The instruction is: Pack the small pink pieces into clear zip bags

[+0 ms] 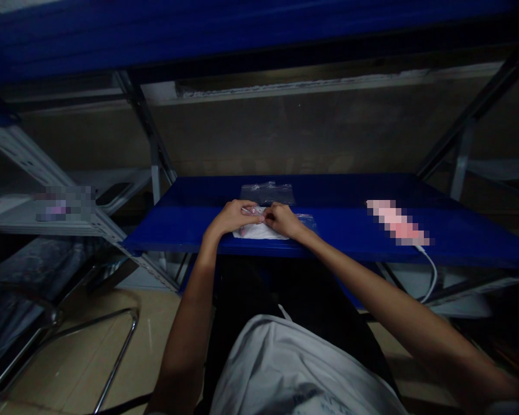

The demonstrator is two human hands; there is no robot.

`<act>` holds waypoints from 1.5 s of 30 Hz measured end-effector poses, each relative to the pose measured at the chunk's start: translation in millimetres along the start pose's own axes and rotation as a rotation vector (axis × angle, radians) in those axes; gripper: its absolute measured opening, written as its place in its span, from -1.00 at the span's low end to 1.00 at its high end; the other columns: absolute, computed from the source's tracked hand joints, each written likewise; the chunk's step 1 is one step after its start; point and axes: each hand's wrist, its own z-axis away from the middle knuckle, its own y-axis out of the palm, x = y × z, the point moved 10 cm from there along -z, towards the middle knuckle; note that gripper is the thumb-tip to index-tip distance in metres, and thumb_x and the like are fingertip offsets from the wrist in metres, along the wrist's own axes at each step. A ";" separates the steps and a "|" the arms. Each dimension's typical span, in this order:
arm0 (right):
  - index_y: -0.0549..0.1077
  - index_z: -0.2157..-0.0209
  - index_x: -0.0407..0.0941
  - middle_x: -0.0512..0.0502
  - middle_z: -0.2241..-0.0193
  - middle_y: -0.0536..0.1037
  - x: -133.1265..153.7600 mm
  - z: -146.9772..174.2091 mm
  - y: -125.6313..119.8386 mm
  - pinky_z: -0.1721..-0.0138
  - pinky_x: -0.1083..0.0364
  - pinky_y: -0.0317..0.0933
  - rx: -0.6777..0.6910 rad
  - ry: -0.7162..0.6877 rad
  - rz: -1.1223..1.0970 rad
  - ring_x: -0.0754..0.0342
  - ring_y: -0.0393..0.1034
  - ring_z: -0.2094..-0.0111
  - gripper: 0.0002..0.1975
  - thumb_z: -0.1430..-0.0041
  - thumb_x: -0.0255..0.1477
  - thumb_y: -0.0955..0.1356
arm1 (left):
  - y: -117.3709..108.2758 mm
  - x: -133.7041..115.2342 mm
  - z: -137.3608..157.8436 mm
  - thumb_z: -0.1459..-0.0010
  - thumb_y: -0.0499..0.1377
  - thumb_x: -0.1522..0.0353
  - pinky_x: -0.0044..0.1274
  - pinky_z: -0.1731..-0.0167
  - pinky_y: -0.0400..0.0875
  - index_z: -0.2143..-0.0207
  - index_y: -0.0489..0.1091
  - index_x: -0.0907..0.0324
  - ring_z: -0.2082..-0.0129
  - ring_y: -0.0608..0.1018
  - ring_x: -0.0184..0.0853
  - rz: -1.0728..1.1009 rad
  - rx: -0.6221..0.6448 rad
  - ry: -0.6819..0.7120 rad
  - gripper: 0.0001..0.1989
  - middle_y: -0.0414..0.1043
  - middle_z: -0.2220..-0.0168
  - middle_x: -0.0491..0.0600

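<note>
A clear plastic bag (262,231) with something white in it lies flat near the front edge of the blue shelf (337,196). My left hand (237,217) and my right hand (283,219) meet over its upper edge, thumbs and fingertips pinched together on the plastic. What the white content is, I cannot make out. Just behind my hands lies a flat transparent bag (268,192). Part of another clear bag (308,220) pokes out to the right of my right hand.
On the shelf's right side is a blurred-out pink object (398,223), with a white cable (435,274) hanging from it over the front edge. Another blue shelf (242,34) spans overhead. Grey metal posts (155,167) stand at the sides, and a chair frame (116,351) is at lower left.
</note>
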 end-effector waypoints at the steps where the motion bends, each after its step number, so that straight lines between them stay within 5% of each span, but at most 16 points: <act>1: 0.67 0.21 -0.15 -0.19 0.28 0.59 0.6 -0.5 1.0 0.18 0.14 0.20 0.008 -0.005 0.004 0.01 0.47 0.22 -0.84 -0.28 -0.52 0.39 | -0.1 0.4 -0.1 0.01 0.47 0.15 -0.41 0.09 0.51 -0.05 0.59 0.31 0.08 0.65 -0.09 0.002 -0.001 -0.001 -0.38 0.66 0.08 0.18; 6: 0.64 0.29 -0.16 -0.18 0.30 0.61 3.0 -1.1 -11.5 0.17 0.13 0.21 -0.025 -0.012 -0.024 0.00 0.48 0.21 -0.84 -0.21 -0.61 0.38 | -0.5 -0.5 0.9 0.01 0.47 0.12 -0.42 0.11 0.53 -0.03 0.60 0.29 0.10 0.66 -0.10 -0.007 -0.007 0.002 -0.39 0.67 0.11 0.17; 11: 0.61 0.31 -0.15 -0.09 0.38 0.64 -7.6 4.5 -46.7 0.25 0.12 0.27 -0.136 0.117 -0.329 0.05 0.47 0.35 -0.87 -0.19 -0.55 0.38 | 5.9 -4.7 1.4 0.02 0.47 0.11 -0.51 0.31 0.51 0.01 0.62 0.28 0.23 0.66 -0.18 0.052 0.014 0.033 -0.42 0.67 0.18 0.12; 14: 0.60 0.30 -0.14 -0.10 0.39 0.64 -0.9 6.7 -56.9 0.29 0.11 0.30 -0.121 0.116 -0.525 0.05 0.48 0.37 -0.88 -0.20 -0.44 0.39 | 16.7 -8.4 1.4 -0.04 0.44 0.14 -0.57 0.46 0.46 0.04 0.62 0.26 0.38 0.63 -0.29 0.125 0.077 0.056 -0.50 0.66 0.23 0.08; 18: 0.64 0.29 -0.14 -0.12 0.36 0.66 18.8 7.8 -61.8 0.27 0.09 0.30 -0.060 0.050 -0.524 0.02 0.50 0.34 -0.83 -0.21 -0.41 0.38 | 26.1 -12.8 2.7 -0.08 0.42 0.18 -0.59 0.55 0.42 -0.02 0.59 0.23 0.55 0.56 -0.39 0.206 0.133 0.056 -0.51 0.66 0.25 0.04; 22: 0.66 0.28 -0.12 -0.10 0.36 0.66 27.8 17.9 -72.2 0.28 0.10 0.25 -0.092 0.037 -0.426 0.03 0.48 0.34 -0.73 -0.31 -0.31 0.34 | 24.3 -20.4 2.8 -0.06 0.44 0.21 -0.59 0.47 0.45 0.03 0.61 0.24 0.52 0.58 -0.38 0.221 0.098 0.090 -0.55 0.66 0.29 0.04; 26: 0.65 0.33 -0.11 -0.02 0.57 0.56 26.3 36.4 -74.1 0.41 0.13 0.18 -0.057 0.120 -0.437 0.08 0.41 0.51 -0.65 -0.31 -0.15 0.35 | 28.7 -21.6 -1.4 -0.04 0.46 0.22 -0.52 0.35 0.50 0.02 0.60 0.27 0.42 0.63 -0.31 0.254 0.080 0.108 -0.52 0.66 0.29 0.06; 31: 0.60 0.34 -0.12 -0.02 0.60 0.56 25.5 51.4 -71.8 0.45 0.14 0.21 0.017 0.152 -0.535 0.10 0.41 0.57 -0.73 -0.25 -0.22 0.38 | 35.4 -18.5 -8.6 0.07 0.52 0.29 -0.42 0.16 0.53 -0.03 0.56 0.30 0.23 0.66 -0.23 0.298 0.041 0.118 -0.41 0.66 0.21 0.10; 36: 0.59 0.29 -0.10 -0.07 0.46 0.65 15.2 65.1 -89.9 0.41 0.11 0.30 -0.105 0.129 -0.496 0.01 0.52 0.44 -0.79 -0.23 -0.29 0.35 | 36.4 -29.0 -10.6 -0.07 0.45 0.29 -0.41 0.12 0.53 -0.01 0.56 0.25 0.15 0.66 -0.23 0.486 0.031 0.117 -0.54 0.65 0.11 0.12; 40: 0.58 0.23 -0.10 -0.11 0.38 0.67 5.7 79.3 -106.3 0.35 0.08 0.33 -0.210 0.146 -0.484 -0.03 0.57 0.38 -0.79 -0.27 -0.27 0.36 | 37.8 -39.5 -14.1 -0.17 0.38 0.27 -0.50 0.25 0.52 0.17 0.58 0.22 0.27 0.64 -0.30 0.518 -0.016 0.139 -0.77 0.63 0.28 0.04; 45: 0.54 0.09 -0.11 -0.12 0.37 0.67 -8.9 88.9 -118.4 0.38 0.08 0.33 -0.340 0.210 -0.621 0.00 0.53 0.40 -0.65 -0.19 -0.18 0.46 | 47.7 -35.6 -16.8 -0.15 0.39 0.22 -0.58 0.39 0.46 0.25 0.49 0.21 0.44 0.59 -0.39 0.622 -0.101 0.143 -0.74 0.53 0.44 -0.08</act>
